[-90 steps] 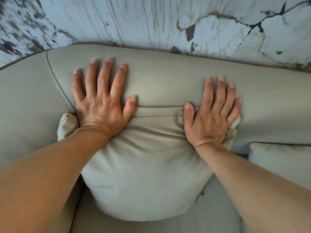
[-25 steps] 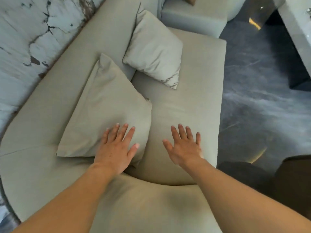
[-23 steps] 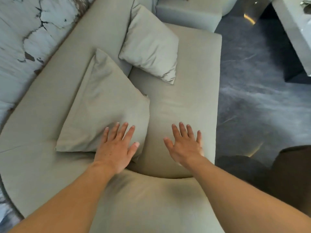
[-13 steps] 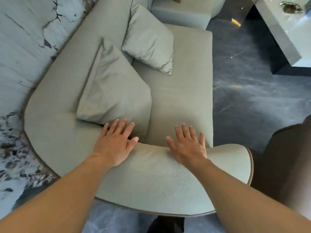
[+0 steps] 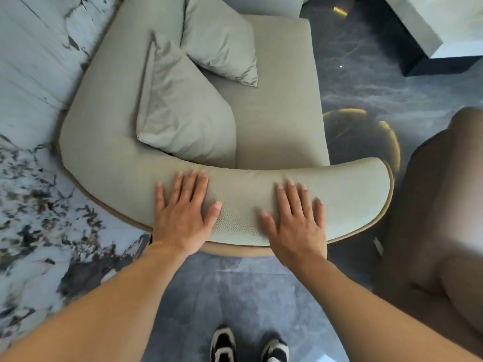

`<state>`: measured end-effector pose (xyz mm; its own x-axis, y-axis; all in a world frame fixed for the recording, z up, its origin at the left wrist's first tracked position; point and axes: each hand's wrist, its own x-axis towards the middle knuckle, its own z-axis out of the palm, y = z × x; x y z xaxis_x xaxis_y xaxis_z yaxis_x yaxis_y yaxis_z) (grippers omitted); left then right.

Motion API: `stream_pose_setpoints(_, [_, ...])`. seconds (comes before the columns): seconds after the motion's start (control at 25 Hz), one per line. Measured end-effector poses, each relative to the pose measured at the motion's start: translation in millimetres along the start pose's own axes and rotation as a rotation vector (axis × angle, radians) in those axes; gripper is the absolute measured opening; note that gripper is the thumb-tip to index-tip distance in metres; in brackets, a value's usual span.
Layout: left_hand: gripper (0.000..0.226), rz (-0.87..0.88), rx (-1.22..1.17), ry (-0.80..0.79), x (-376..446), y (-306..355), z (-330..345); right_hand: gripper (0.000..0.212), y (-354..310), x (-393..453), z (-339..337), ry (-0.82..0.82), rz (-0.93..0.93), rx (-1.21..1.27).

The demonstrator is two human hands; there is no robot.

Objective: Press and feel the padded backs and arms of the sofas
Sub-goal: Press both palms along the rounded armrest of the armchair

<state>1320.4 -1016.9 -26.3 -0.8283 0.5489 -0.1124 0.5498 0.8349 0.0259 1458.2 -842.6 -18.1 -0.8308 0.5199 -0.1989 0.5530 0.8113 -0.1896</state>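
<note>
L hand (image 5: pixel 181 218) & R hand (image 5: pixel 296 223) both flat, fingers spread, palms on padded sofa arm (image 5: pixel 347 189); gripping nothing; 2 cushions (image 5: pixel 183 113) on seat.

Two loose cushions (image 5: pixel 183 111) (image 5: pixel 219 40), a marbled wall (image 5: pixel 34 74), dark floor (image 5: pixel 366 74) and black-and-white shoes (image 5: pixel 248 346)

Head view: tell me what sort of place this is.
Probably a living room or furniture showroom: a pale sofa with two loose cushions against a marble-look wall, on dark polished flooring. Both hands lie on the sofa's padded arm.
</note>
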Motion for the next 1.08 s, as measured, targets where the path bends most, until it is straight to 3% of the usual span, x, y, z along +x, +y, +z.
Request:
stream_pose_setpoints(0.12, [0.071,0.007,-0.014,0.115,3,-1,12,0.074,-3,1,15,0.111,0.011,-0.041])
stream_pose_setpoints(0.32, [0.07,0.031,-0.056,0.169,4,-2,18,0.067,-6,1,28,0.301,0.028,-0.042])
stream_pose_setpoints(0.72, [0.07,0.029,-0.052,0.219,2,-1,19,0.066,-1,6,34,0.41,0.005,-0.06])
stream_pose_setpoints(1.08, [0.069,0.024,-0.062,0.21,9,0,17,0.068,1,14,31,0.396,0.0,-0.057])
